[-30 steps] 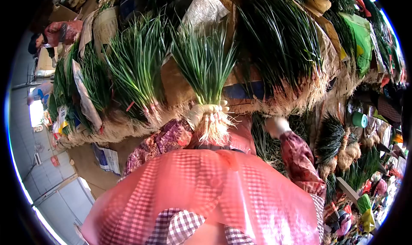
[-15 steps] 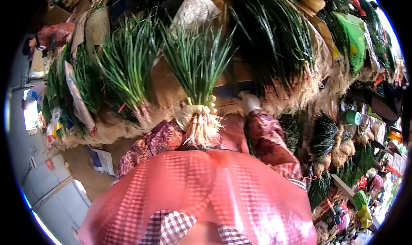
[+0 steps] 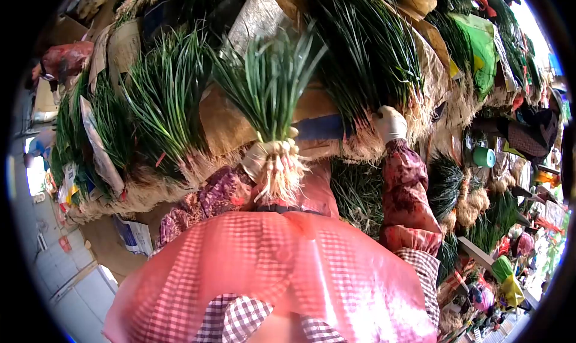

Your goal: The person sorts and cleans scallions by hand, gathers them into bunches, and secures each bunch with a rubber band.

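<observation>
My gloved left hand [image 3: 257, 158] is wrapped around a bunch of green onions [image 3: 268, 94], just above the white bulbs and pale roots. The bunch stands nearly upright before my chest, leaves pointing away from me. My right hand [image 3: 391, 124], also gloved, is at the root end of a big pile of green onions [image 3: 378, 61], its fingers curled over some stems; the fingertips are partly hidden.
Another heap of green onions [image 3: 168, 94] lies to the left on brown sheeting [image 3: 225, 118]. Below the right arm are more dark green leaves [image 3: 357, 193]. A turquoise roll [image 3: 483, 157] and hanging bunches [image 3: 474, 202] are at the right. My red apron [image 3: 282, 265] fills the foreground.
My right hand has moved right and away from me, from beside the held bunch to the pile's root end. My left hand keeps its hold, and the bunch's leaf tips are now blurred.
</observation>
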A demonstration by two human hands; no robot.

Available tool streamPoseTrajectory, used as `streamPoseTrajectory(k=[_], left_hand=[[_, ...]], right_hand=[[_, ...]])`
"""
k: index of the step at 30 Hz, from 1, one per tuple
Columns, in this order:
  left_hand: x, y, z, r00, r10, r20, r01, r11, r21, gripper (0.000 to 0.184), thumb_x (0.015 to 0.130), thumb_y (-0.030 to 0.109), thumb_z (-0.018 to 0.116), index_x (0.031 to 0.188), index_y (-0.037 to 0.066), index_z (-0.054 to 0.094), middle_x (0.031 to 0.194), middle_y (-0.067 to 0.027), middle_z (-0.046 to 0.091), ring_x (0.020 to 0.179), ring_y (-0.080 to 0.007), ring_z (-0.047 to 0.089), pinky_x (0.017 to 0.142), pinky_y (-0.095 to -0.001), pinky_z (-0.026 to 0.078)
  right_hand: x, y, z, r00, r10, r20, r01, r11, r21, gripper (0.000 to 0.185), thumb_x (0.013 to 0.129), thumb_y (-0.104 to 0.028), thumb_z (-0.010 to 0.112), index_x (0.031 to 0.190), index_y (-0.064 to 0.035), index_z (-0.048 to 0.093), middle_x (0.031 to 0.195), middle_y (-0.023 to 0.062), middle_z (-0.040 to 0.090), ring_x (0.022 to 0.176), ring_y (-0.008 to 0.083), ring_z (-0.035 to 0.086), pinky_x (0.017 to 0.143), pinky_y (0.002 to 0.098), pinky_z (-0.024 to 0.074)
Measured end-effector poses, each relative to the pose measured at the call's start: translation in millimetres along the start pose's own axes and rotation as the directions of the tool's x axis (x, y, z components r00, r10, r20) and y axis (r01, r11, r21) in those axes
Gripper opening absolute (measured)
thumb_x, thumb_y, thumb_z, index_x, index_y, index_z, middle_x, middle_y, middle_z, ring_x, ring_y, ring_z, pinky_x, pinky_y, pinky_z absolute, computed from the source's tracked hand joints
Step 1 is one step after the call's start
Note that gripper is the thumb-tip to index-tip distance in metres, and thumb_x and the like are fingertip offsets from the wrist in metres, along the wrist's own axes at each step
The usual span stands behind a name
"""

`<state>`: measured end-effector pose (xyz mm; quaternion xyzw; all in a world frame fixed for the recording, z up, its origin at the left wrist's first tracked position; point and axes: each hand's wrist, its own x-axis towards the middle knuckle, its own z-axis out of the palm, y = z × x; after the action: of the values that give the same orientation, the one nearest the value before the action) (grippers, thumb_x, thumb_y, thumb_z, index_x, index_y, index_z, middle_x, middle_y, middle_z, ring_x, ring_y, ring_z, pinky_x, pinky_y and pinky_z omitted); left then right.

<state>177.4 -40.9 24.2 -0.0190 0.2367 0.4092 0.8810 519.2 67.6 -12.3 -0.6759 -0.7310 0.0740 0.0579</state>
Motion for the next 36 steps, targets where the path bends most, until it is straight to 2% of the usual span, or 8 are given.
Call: streamPoseTrajectory(k=[6, 13, 16, 20, 28, 32, 34, 36], left_hand=[[9, -22, 17, 0.988, 0.022, -0.153, 0.008, 0.981, 0.194, 0.04, 0.078, 0.003, 0.061, 0.117, -0.002, 0.052, 0.085, -0.0163, 0.064, 0.067, -0.0208, 0.063, 0.058, -0.0301, 0.054], [12, -20, -19, 0.972, -0.193, -0.138, 0.196, 0.981, 0.012, 0.034, 0.079, 0.001, 0.059, 0.113, 0.001, 0.056, 0.088, -0.017, 0.065, 0.069, -0.0214, 0.063, 0.07, -0.0327, 0.053], [5, -23, 5, 0.976, 0.006, -0.219, -0.021, 0.998, -0.065, 0.032, 0.077, -0.004, 0.056, 0.108, 0.002, 0.057, 0.104, -0.0109, 0.063, 0.088, -0.0221, 0.064, 0.076, -0.0377, 0.053], [1, -14, 6, 0.999, -0.023, -0.048, 0.019, 0.997, -0.08, 0.034, 0.075, -0.006, 0.056, 0.108, 0.004, 0.058, 0.104, -0.0079, 0.062, 0.095, -0.0218, 0.063, 0.077, -0.0389, 0.053], [8, -11, -2, 0.995, 0.012, -0.104, -0.009, 1.0, 0.021, 0.036, 0.075, -0.004, 0.056, 0.108, 0.009, 0.056, 0.099, -0.0048, 0.059, 0.089, -0.0202, 0.06, 0.073, -0.0379, 0.052], [-4, 8, -13, 0.998, 0.026, -0.062, -0.02, 0.996, 0.089, 0.036, 0.076, -0.003, 0.055, 0.11, 0.008, 0.055, 0.108, -0.0069, 0.057, 0.089, -0.0215, 0.06, 0.075, -0.0347, 0.053], [-6, 12, 2, 0.992, 0.121, -0.036, -0.118, 0.99, 0.074, 0.036, 0.079, -0.001, 0.058, 0.115, 0.005, 0.056, 0.118, -0.0081, 0.058, 0.107, -0.0239, 0.059, 0.078, -0.0327, 0.056], [-4, 11, -1, 0.996, 0.085, 0.013, -0.084, 0.995, -0.051, 0.046, 0.078, -0.002, 0.058, 0.122, 0.01, 0.053, 0.125, -0.0054, 0.053, 0.122, -0.0273, 0.048, 0.091, -0.0411, 0.051]], right_hand=[[-37, -113, -44, 0.836, 0.005, 0.549, -0.518, 0.337, 0.786, 0.01, 0.084, -0.007, 0.066, 0.092, -0.0017, 0.065, 0.08, 0.006, 0.066, 0.066, 0.0113, 0.062, 0.06, 0.0235, 0.0517], [-44, -157, 2, 0.608, -0.353, 0.711, -0.794, -0.292, 0.533, 0.017, 0.094, -0.018, 0.056, 0.103, -0.0035, 0.056, 0.068, -0.0022, 0.051, 0.052, 0.006, 0.046, 0.043, 0.017, 0.0375], [-46, -160, -10, 0.711, -0.286, 0.643, -0.702, -0.245, 0.668, 0.012, 0.093, -0.013, 0.057, 0.096, -0.0012, 0.056, 0.079, 0.0048, 0.062, 0.064, 0.0105, 0.056, 0.051, 0.0232, 0.0473], [-54, -118, -10, 0.905, 0.032, 0.425, -0.374, 0.539, 0.755, 0.02, 0.092, -0.019, 0.059, 0.102, -0.0015, 0.062, 0.087, 0.0056, 0.066, 0.066, 0.0068, 0.057, 0.057, 0.0239, 0.0494], [-116, -112, 5, 0.655, -0.28, 0.702, -0.67, 0.215, 0.711, 0.031, 0.094, -0.025, 0.056, 0.115, -0.0023, 0.058, 0.1, 0.0108, 0.064, 0.085, 0.0161, 0.062, 0.075, 0.0288, 0.052], [-110, -60, -67, 0.304, -0.069, 0.95, -0.537, 0.811, 0.231, 0.021, 0.095, -0.021, 0.051, 0.101, -0.0054, 0.063, 0.075, 0.0025, 0.064, 0.062, 0.0086, 0.06, 0.056, 0.0236, 0.051], [-119, -17, -28, 0.464, -0.017, 0.886, 0.315, 0.938, -0.147, 0.036, 0.096, -0.037, 0.048, 0.103, -0.0056, 0.064, 0.083, 0.008, 0.064, 0.075, 0.0137, 0.063, 0.069, 0.0256, 0.0556], [-81, 12, -12, 0.844, -0.022, 0.536, 0.054, 0.998, -0.044, 0.031, 0.095, -0.035, 0.051, 0.101, -0.007, 0.063, 0.082, 0.0048, 0.065, 0.064, 0.0137, 0.062, 0.058, 0.0271, 0.0542]])
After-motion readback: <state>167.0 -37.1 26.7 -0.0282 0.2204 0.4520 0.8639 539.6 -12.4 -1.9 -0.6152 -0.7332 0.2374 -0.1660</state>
